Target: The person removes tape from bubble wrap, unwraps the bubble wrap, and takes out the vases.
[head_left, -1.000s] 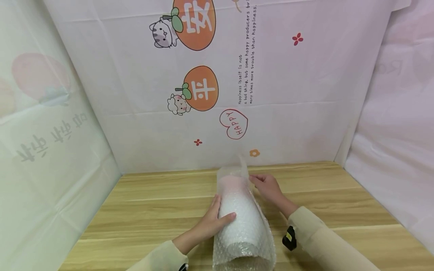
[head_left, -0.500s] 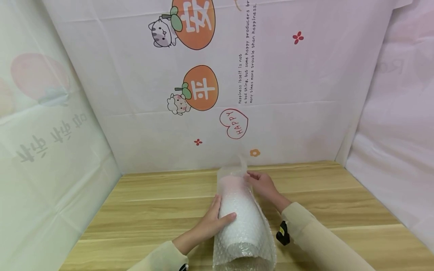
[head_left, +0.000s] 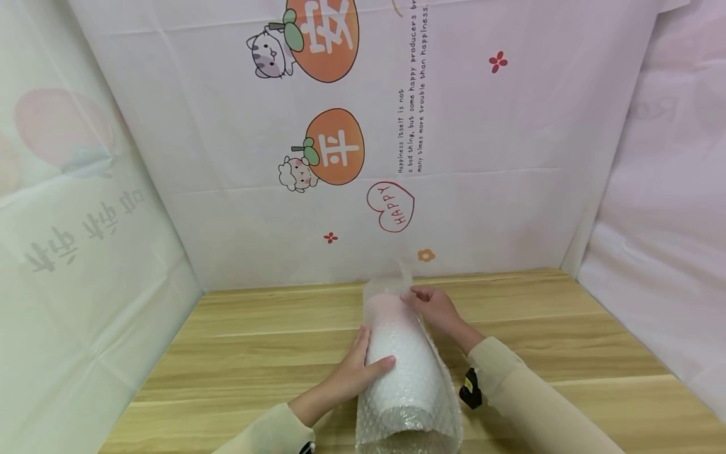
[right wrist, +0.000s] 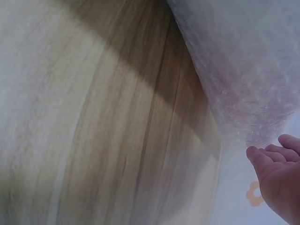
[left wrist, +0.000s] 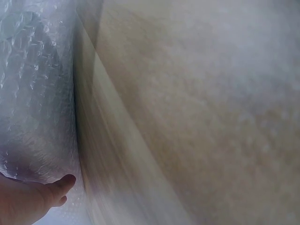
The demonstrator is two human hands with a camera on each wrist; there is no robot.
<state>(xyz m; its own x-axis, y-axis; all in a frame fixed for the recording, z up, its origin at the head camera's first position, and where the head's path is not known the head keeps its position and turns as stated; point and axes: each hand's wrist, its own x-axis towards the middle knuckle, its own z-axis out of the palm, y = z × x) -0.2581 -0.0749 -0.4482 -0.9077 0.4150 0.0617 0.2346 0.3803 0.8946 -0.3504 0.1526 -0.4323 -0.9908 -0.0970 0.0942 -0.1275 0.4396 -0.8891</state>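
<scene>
A rounded white object with a pinkish far end (head_left: pixel 399 343) lies lengthwise on the table, inside bubble wrap (head_left: pixel 450 394). The wrap reaches past both ends, and a loose strip stands up at the far one. My left hand (head_left: pixel 357 372) holds the wrapped object from the left, thumb across its top and fingers along its side. At the far right corner, my right hand (head_left: pixel 439 312) pinches the wrap's edge between thumb and fingers. In the right wrist view the fingertips of that hand (right wrist: pixel 281 176) sit right at the end of the wrap (right wrist: pixel 248 79).
The wood-grain table (head_left: pixel 255 340) extends to both sides of the wrapped object. Behind it hangs a white printed cloth (head_left: pixel 482 208), with more cloth at the left (head_left: pixel 113 302) and right (head_left: pixel 658 271). A black wrist mount (head_left: pixel 471 389) hangs under the right sleeve.
My right hand has moved left and inward, from beside the wrap's far corner onto its edge. The left hand and the wrapped object have stayed in place.
</scene>
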